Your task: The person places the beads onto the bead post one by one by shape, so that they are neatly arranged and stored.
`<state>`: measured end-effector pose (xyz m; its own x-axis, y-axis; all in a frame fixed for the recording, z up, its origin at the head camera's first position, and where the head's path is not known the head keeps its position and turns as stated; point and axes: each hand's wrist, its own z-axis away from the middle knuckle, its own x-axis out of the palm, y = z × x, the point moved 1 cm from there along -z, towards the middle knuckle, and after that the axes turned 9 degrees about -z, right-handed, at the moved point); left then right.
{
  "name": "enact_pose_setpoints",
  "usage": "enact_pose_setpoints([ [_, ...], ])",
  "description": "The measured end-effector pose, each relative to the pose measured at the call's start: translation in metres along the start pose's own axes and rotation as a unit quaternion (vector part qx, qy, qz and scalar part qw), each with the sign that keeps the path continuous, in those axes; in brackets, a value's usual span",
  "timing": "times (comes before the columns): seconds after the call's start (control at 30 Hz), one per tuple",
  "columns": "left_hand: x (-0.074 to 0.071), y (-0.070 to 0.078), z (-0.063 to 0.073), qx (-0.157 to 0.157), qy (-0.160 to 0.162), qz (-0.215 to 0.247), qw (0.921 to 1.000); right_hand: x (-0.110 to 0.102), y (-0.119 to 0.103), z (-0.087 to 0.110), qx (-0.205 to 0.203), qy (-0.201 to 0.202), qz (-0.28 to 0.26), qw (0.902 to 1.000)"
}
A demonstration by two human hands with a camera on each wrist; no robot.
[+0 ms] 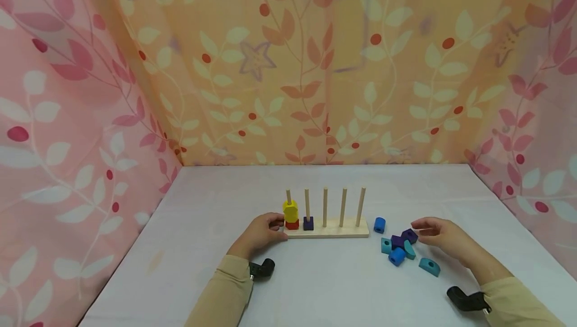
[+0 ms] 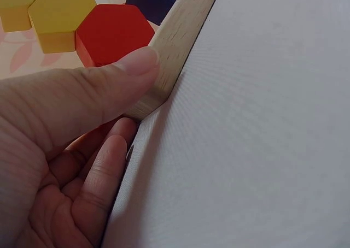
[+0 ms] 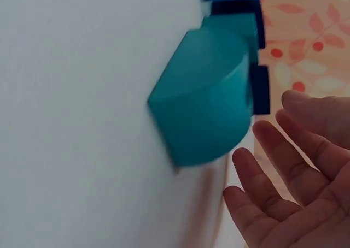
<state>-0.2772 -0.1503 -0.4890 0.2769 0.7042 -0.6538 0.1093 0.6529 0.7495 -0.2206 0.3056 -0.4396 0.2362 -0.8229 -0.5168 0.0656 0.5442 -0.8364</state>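
Note:
A wooden peg board (image 1: 333,234) with several upright pegs stands on the table. My left hand (image 1: 263,232) grips its left end; in the left wrist view the thumb lies along the base, the other fingers curled by its corner. Yellow blocks (image 1: 290,211) sit over a red block (image 1: 292,225) on the leftmost peg, and a dark purple block (image 1: 308,224) is on the peg beside it. My right hand (image 1: 444,237) hovers with nothing in it, fingertips close to a purple block (image 1: 410,235) in the loose pile. A teal half-round block (image 3: 202,100) looms large in the right wrist view.
Right of the board lies a blue block (image 1: 379,225). The pile also has another blue block (image 1: 397,257) and a teal block (image 1: 385,245). A separate teal half-round block (image 1: 429,267) lies nearer the front. Patterned curtains (image 1: 288,91) enclose the white table (image 1: 203,192).

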Motion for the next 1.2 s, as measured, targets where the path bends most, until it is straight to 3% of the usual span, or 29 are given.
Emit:
enact_pose_setpoints([
  [0.37,0.0,0.001,0.001,0.0,-0.001,0.005,1.0,-0.001,0.012,-0.012,0.004,-0.027,0.018,0.9995],
  [0.77,0.0,0.002,0.0,-0.002,0.004,0.009,1.0,0.0,0.01,-0.018,0.009,-0.024,0.05,0.9984],
  [1.0,0.0,0.002,0.002,-0.002,0.003,0.011,0.9999,-0.003,0.003,-0.015,-0.013,0.022,0.047,0.9986],
  [1.2,0.0,0.001,0.003,-0.002,0.005,0.012,0.9999,-0.007,-0.021,-0.017,-0.041,0.043,0.04,0.9974],
])
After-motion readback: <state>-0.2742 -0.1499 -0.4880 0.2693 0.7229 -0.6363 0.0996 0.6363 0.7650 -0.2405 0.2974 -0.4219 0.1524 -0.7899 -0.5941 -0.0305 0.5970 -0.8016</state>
